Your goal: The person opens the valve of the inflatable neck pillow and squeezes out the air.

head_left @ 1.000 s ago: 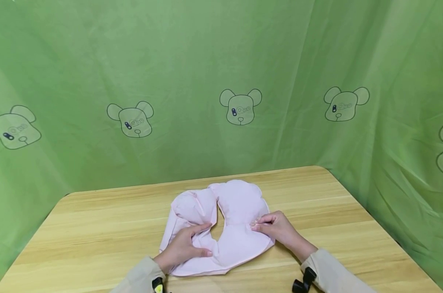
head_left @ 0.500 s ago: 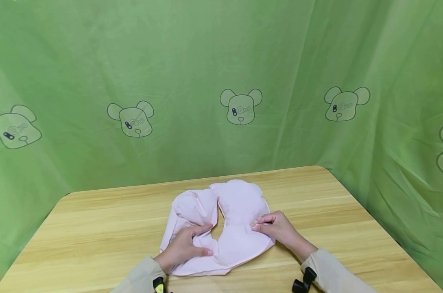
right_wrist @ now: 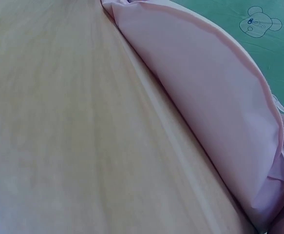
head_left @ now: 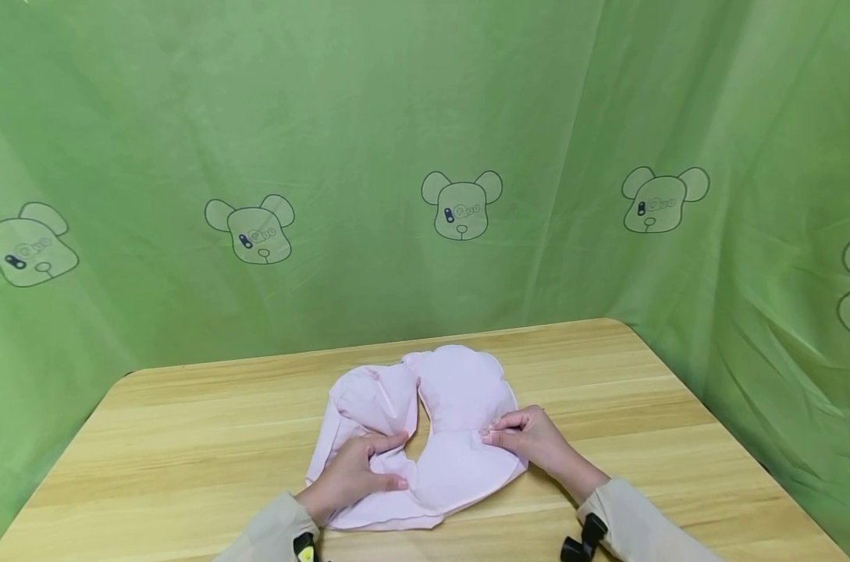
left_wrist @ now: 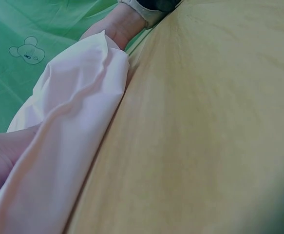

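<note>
Wooden table [head_left: 186,437] (green bear-print curtain [head_left: 396,117] behind).

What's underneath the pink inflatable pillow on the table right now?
The pink pillow lies flat on the wooden table, with bare wood showing through its centre gap. The left hand and right hand rest on top. Anything beneath the fabric itself is covered.
</note>
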`<action>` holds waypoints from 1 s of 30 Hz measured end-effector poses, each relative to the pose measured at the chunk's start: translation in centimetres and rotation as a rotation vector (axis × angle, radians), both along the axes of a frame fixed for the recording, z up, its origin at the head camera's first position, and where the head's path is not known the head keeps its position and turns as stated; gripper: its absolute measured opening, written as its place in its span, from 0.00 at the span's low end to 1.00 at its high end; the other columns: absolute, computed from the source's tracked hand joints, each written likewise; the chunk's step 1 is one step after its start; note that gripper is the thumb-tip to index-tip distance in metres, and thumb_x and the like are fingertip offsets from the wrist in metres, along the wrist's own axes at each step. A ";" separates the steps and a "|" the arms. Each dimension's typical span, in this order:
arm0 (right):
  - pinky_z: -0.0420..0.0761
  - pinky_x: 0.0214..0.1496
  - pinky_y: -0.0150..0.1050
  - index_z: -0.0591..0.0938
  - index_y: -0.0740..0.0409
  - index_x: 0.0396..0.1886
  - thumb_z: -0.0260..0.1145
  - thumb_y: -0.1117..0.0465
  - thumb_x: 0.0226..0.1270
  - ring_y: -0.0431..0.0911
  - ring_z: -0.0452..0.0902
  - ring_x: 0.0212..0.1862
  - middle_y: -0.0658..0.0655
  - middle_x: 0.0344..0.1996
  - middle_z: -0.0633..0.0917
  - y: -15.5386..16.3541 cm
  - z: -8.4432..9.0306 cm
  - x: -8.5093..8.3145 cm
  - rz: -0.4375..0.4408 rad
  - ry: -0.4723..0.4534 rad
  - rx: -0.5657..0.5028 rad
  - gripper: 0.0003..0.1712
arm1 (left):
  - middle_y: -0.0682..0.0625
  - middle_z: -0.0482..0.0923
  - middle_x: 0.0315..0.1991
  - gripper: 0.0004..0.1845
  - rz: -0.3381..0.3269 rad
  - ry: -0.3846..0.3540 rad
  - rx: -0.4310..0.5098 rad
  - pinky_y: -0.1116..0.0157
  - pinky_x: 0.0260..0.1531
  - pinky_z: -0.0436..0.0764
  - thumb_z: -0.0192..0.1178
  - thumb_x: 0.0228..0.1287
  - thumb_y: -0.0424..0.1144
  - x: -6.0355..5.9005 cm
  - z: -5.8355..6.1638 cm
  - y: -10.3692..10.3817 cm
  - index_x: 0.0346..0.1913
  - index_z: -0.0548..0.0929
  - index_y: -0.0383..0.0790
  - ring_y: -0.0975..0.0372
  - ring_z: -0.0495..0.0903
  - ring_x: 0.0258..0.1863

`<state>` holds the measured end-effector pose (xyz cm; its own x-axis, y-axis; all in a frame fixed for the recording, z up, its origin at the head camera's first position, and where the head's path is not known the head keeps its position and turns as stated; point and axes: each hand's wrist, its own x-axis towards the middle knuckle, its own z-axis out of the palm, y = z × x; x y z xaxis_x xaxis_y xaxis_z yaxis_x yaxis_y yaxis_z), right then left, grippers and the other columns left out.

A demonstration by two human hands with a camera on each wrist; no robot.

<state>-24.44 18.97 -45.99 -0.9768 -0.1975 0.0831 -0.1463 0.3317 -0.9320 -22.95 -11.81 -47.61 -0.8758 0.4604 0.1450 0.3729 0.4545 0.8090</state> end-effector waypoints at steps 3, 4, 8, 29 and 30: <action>0.76 0.34 0.28 0.85 0.72 0.29 0.75 0.65 0.48 0.36 0.75 0.31 0.56 0.28 0.85 0.0 0.0 0.0 -0.004 -0.003 0.001 0.13 | 0.51 0.78 0.56 0.35 -0.005 -0.010 0.011 0.59 0.60 0.68 0.74 0.44 0.44 0.0 0.0 0.0 0.58 0.77 0.38 0.57 0.73 0.57; 0.76 0.34 0.28 0.85 0.72 0.29 0.75 0.65 0.48 0.36 0.75 0.31 0.56 0.28 0.85 0.0 0.0 0.0 -0.005 -0.004 0.000 0.13 | 0.51 0.78 0.56 0.34 -0.007 -0.012 0.014 0.59 0.60 0.68 0.74 0.44 0.43 0.0 0.0 0.0 0.58 0.78 0.38 0.57 0.73 0.57; 0.76 0.35 0.28 0.85 0.73 0.30 0.75 0.64 0.49 0.36 0.76 0.32 0.55 0.29 0.85 0.0 0.0 0.0 0.001 -0.007 -0.004 0.14 | 0.50 0.78 0.56 0.34 -0.014 -0.020 0.020 0.59 0.61 0.68 0.74 0.45 0.43 0.0 0.0 0.0 0.58 0.77 0.37 0.57 0.73 0.58; 0.76 0.30 0.29 0.85 0.71 0.29 0.74 0.64 0.51 0.37 0.75 0.30 0.54 0.28 0.85 0.2 -0.3 -0.2 -0.008 -0.051 -0.018 0.12 | 0.45 0.74 0.61 0.37 -0.006 -0.043 0.052 0.53 0.64 0.62 0.73 0.47 0.43 -0.2 2.2 -1.4 0.62 0.74 0.39 0.51 0.68 0.63; 0.76 0.30 0.28 0.85 0.71 0.29 0.74 0.64 0.51 0.37 0.75 0.30 0.54 0.28 0.85 0.2 -0.3 -0.2 -0.013 -0.051 -0.019 0.12 | 0.45 0.73 0.61 0.37 -0.006 -0.046 0.055 0.53 0.64 0.61 0.73 0.46 0.42 -0.2 2.4 -1.5 0.63 0.73 0.40 0.51 0.67 0.63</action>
